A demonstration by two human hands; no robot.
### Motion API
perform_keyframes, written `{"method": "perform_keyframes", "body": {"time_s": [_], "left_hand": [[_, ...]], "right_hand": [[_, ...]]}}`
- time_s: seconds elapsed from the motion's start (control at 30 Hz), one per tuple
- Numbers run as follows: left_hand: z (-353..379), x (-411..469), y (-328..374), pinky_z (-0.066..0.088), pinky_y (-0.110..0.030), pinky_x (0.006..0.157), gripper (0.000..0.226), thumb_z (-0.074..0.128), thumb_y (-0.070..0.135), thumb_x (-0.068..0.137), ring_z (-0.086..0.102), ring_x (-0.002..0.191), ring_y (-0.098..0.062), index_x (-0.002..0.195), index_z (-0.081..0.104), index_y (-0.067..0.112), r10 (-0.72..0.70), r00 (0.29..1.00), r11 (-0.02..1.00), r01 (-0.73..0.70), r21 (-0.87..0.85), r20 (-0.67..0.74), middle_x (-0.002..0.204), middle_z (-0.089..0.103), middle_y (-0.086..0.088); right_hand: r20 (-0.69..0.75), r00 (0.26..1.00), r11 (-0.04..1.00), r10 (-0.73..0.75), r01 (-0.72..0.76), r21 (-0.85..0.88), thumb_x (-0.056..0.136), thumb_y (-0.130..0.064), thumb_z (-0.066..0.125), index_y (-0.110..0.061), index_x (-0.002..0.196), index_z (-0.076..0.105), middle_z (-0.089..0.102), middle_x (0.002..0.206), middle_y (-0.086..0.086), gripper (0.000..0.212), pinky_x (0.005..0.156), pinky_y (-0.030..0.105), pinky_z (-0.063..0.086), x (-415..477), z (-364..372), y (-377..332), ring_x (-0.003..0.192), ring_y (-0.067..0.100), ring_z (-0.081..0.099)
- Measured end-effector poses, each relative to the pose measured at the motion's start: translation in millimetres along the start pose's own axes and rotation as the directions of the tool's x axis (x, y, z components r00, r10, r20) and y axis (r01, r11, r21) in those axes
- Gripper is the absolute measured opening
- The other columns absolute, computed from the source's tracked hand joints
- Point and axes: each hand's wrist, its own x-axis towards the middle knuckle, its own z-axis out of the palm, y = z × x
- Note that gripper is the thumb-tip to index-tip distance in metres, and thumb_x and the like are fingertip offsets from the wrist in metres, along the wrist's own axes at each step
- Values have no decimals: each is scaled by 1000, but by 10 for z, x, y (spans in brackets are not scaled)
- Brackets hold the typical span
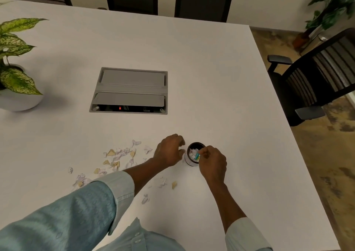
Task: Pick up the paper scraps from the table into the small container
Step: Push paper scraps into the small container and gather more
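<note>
On the white table (211,78) — chairs (317,78) around — the right hand (212,162) pinches a scrap (196,156) over the container (192,163); left hand (169,151) loosely curled, empty.

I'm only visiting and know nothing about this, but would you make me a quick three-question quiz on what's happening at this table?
1. True or false: the small container already holds some paper.
2. Where do most of the paper scraps still on the table lie?
A. To the left of the container
B. Inside the grey cable box
C. On the office chair
3. Fill in: the right hand pinches a scrap with a ____ tint over the container's mouth, while the left hand rests beside the container.

Key
1. True: white scraps show inside.
2. A
3. Blue-green
</note>
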Motion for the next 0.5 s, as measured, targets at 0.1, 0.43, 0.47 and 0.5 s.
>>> {"method": "perform_keyframes", "body": {"time_s": [0.1, 0.43, 0.47, 0.5], "left_hand": [[-71, -163, -344, 54, -37, 84, 21, 75, 29, 90, 64, 100, -20, 108, 68, 21, -118, 993, 993, 118, 7, 1, 111, 66, 4], [-7, -758, -1193, 56, -40, 93, 73, 81, 38, 82, 45, 130, -22, 143, 45, 20, -263, 953, 948, 225, 226, 153, 145, 41, 0], [22, -796, -1225, 57, -39, 94, 82, 83, 41, 80, 45, 133, -23, 147, 40, 20, -252, 952, 947, 205, 249, 176, 149, 37, -1], [57, -834, -1259, 57, -39, 95, 91, 84, 46, 78, 43, 136, -25, 150, 35, 20, -232, 951, 946, 173, 274, 202, 154, 31, -2]], "right_hand": [[90, 991, 993, -102, 96, 67, 86, -7, 69, -30, 82, 70, 71, 83, -11, 24, 74, 33, 59, -174, 135, -33, 78, 10, 68], [547, 835, 956, -64, 209, -208, 74, -61, 79, -30, 137, 42, 50, 130, -1, 79, 97, 40, 53, -716, 832, 108, 117, 20, 59], [564, 825, 950, -32, 201, -240, 71, -64, 80, -27, 142, 35, 45, 135, 2, 92, 98, 42, 53, -753, 888, 137, 122, 24, 56], [575, 818, 944, -5, 193, -266, 68, -66, 81, -25, 146, 29, 40, 140, 5, 102, 99, 43, 53, -785, 940, 169, 126, 26, 53]]}}
